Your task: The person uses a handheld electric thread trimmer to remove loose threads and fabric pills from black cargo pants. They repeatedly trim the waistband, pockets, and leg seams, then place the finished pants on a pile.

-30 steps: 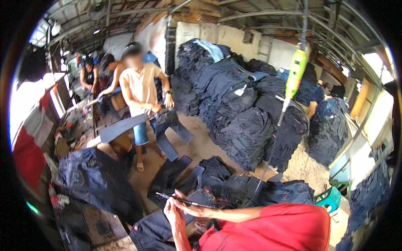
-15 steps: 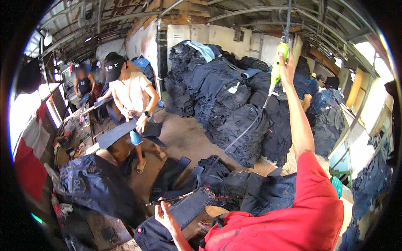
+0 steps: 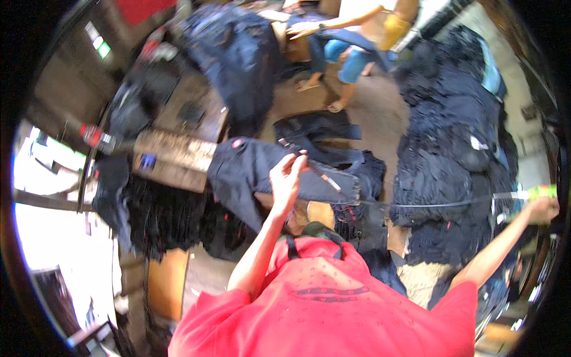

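My left hand pinches the slim handpiece of a rotary tool, its fingers closed round it. From its back end, a metal spring sleeve leads into a thin flexible shaft running right. Out at the far right, my right hand is closed on the bright green motor body at the shaft's other end, partly blurred near the picture's rim. Beneath the handpiece, a dark trouser leg lies stretched out before me, with a small red round mark on it.
A wooden board stands at the left, with a bottle beyond it. Blue jeans are heaped at the far side. A co-worker's arm and legs show at the top. A tall pile of dark garments fills the right.
My view has tilted down, so the co-worker moves to the top and my right arm to the right edge. Both hands keep hold of the tool's two ends.
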The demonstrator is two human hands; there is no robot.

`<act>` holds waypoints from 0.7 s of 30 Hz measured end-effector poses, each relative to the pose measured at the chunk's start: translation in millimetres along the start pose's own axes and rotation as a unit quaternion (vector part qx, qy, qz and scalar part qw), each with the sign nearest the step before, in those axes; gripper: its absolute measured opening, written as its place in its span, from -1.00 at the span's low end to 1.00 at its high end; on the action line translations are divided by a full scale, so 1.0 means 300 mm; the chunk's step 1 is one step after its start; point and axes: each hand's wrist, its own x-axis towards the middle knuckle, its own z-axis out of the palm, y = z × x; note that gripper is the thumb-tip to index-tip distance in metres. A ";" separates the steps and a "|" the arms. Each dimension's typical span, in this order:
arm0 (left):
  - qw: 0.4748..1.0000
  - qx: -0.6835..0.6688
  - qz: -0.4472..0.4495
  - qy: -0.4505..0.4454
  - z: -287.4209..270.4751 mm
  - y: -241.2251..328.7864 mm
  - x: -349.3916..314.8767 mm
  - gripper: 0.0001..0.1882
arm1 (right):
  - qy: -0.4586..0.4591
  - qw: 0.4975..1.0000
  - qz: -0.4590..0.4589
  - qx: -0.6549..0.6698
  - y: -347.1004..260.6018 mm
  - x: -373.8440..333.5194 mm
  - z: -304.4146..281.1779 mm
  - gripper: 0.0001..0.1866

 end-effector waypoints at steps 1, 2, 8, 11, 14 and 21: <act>1.000 -0.010 0.008 0.011 0.003 -0.011 -0.008 -0.71 | 0.042 0.998 -0.027 0.026 -0.090 -0.052 -0.028 -0.37; 0.999 -0.038 0.007 0.015 0.010 -0.022 -0.010 -0.72 | 0.091 0.992 -0.043 0.072 -0.192 -0.133 -0.048 -0.38; 0.997 0.039 0.042 0.046 0.096 -0.056 -0.020 -0.81 | -0.496 0.742 -0.161 0.422 -0.889 -1.077 -0.138 -0.34; 0.997 0.009 0.038 0.073 0.121 -0.051 -0.020 -0.75 | -0.581 0.590 -0.117 0.549 -1.114 -1.512 -0.172 -0.41; 0.988 0.084 0.044 0.121 0.086 -0.054 -0.085 -0.59 | -0.585 0.581 -0.052 0.563 -1.169 -1.744 -0.139 -0.59; 0.912 0.221 -0.025 0.344 -0.231 -0.261 -0.777 -0.50 | -0.531 0.675 -0.166 0.485 -1.028 -2.021 -0.104 -0.66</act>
